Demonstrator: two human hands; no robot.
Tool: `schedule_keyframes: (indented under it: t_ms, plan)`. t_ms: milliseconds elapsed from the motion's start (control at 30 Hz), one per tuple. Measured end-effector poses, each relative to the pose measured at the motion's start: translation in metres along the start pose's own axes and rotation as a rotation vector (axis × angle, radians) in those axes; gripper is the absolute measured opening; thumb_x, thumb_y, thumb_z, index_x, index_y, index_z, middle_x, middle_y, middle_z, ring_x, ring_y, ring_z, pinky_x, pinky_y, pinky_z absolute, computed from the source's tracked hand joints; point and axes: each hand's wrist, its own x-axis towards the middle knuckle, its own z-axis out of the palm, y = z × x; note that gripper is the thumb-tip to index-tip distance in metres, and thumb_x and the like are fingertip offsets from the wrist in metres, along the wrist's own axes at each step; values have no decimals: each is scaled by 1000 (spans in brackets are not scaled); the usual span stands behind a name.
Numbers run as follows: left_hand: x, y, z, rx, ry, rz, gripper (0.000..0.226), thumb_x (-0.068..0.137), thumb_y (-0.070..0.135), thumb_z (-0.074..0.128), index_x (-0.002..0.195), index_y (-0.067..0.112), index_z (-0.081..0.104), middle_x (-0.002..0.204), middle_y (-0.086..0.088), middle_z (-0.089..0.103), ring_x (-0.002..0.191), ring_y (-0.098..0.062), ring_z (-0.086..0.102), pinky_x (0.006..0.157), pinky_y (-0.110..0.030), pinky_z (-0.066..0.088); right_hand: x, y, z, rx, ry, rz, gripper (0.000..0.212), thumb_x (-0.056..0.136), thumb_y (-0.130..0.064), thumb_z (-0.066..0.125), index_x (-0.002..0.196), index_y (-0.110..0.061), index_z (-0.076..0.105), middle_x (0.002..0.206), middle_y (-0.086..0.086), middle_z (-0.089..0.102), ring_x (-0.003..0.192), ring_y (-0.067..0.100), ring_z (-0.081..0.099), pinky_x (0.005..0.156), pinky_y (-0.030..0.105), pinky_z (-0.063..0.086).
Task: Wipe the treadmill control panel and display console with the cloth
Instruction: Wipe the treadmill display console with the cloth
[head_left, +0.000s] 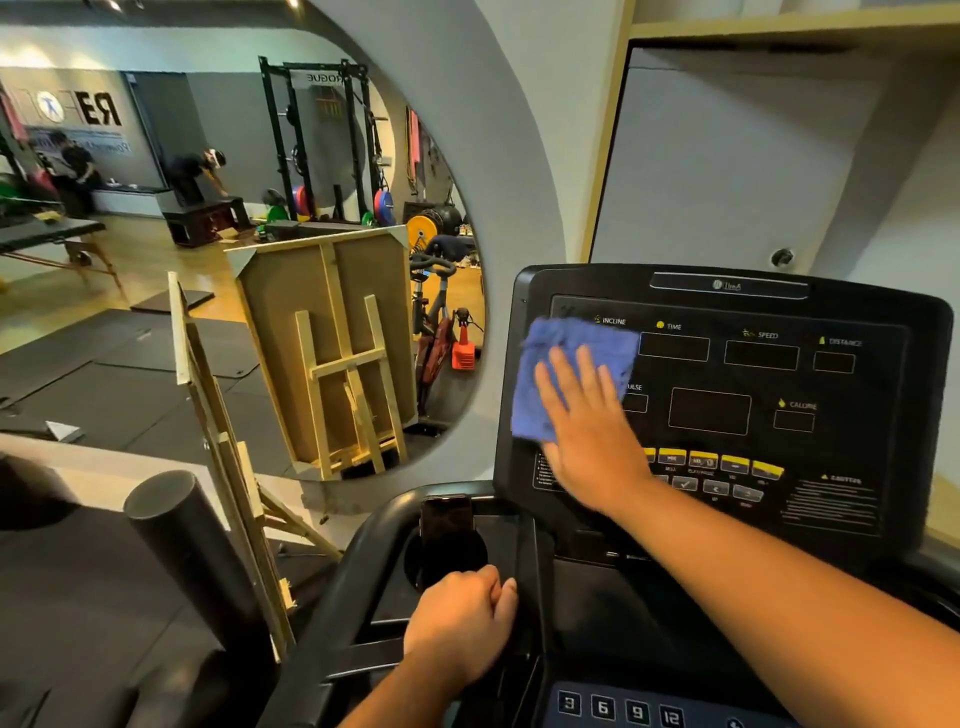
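Note:
The black treadmill display console (727, 374) stands upright at the right, with dark readout windows and a row of yellow buttons (711, 461). A blue cloth (566, 358) lies flat against its left side, over the incline readout. My right hand (587, 426) presses the cloth with straight, spread fingers. My left hand (460, 623) grips the edge of the lower control panel (597, 623), fingers curled round it. Numbered keys (618, 709) show at the bottom.
A phone (447, 519) stands in the cup holder left of the console. A large round mirror (234, 234) on the grey wall reflects a gym with racks and people. Wooden easels (228, 447) and a black foam roller (192, 545) stand to the left.

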Motion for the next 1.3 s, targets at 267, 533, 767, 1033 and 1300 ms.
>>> schedule_keyframes:
  t_ms: [267,533,767,1033,1300]
  plan:
    - [-1,2,-1,-4,1,-9,45,100,57,33,83,21,55,81,3,64,76,-20,58,71,-35,42,-4,60,-10,-28,72,126,81,89,-30,56,156,-5,17,164,20,16,152,40,9,122,54,15]
    - [-3,6,-3,-5,15,-49,50,98,57,35,88,16,61,90,0,71,88,-25,67,73,-35,45,48,6,-8,-73,28,-211,74,96,-40,43,159,-13,16,167,14,7,153,41,-1,124,55,5]
    - [-3,6,-4,-2,37,-43,49,98,56,37,86,16,62,76,8,61,74,-17,57,71,-33,45,47,61,-24,-41,83,-69,79,91,-32,57,158,-11,20,166,13,16,154,35,7,124,51,12]
    - [-2,5,-2,7,22,-68,51,96,57,38,80,17,65,74,5,69,74,-15,66,73,-34,55,37,26,-2,-87,14,-380,76,90,-38,45,159,-15,22,167,10,12,154,37,4,124,52,4]
    - [-2,6,-1,-6,20,-88,49,97,54,42,75,15,61,62,5,60,62,-11,59,60,-29,45,54,60,-33,1,90,5,74,94,-36,53,158,-13,25,166,11,19,154,36,9,123,52,12]
